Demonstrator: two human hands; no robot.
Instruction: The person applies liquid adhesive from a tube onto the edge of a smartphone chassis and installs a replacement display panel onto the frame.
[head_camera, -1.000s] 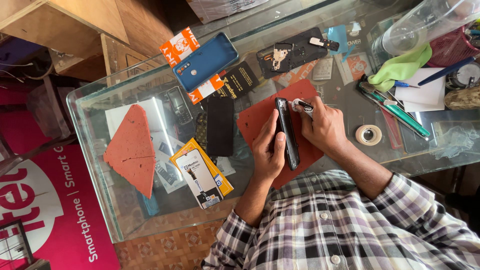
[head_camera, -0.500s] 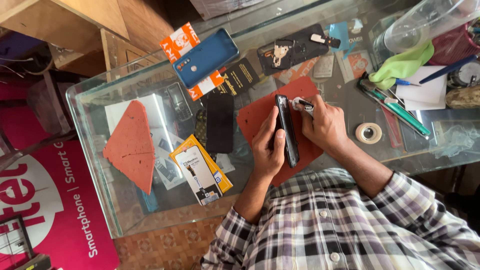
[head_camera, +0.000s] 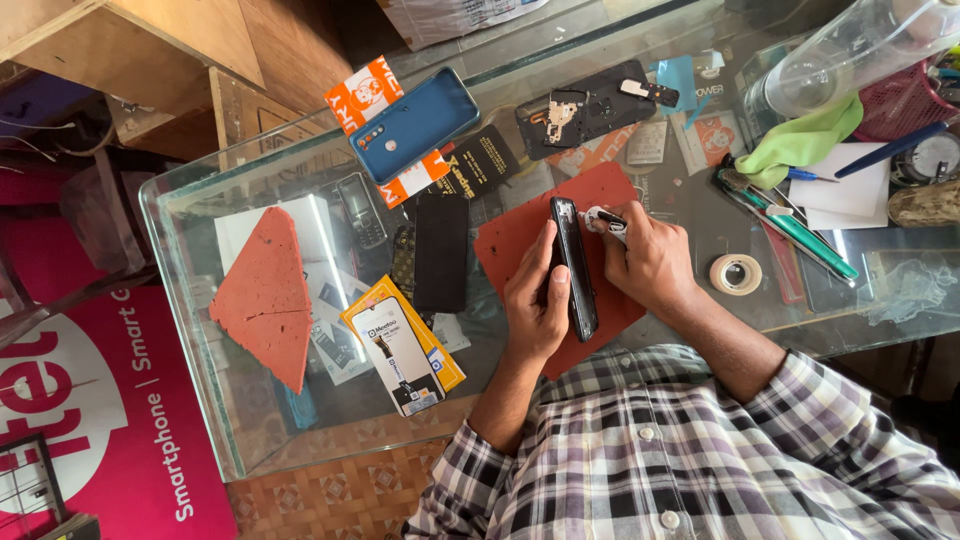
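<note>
My left hand (head_camera: 533, 305) grips a black phone (head_camera: 574, 268) standing on its long edge over a red work mat (head_camera: 520, 240) on the glass counter (head_camera: 190, 260). Just right of the phone, my right hand (head_camera: 655, 265) pinches a small white and black tool (head_camera: 603, 220), whose tip touches the phone's far end. Both forearms come in from the bottom in checked sleeves.
A black screen panel (head_camera: 441, 252), a blue phone back cover (head_camera: 414, 122), a phone frame with exposed parts (head_camera: 585, 108) and a yellow parts box (head_camera: 402, 345) lie to the left and behind. A red triangular pad (head_camera: 265, 295), tape roll (head_camera: 735, 273), green cloth (head_camera: 800, 145), pens and tools surround them.
Hardly anything has moved; both hands stay on the phone and the tool, with only a slight shift of the view.
</note>
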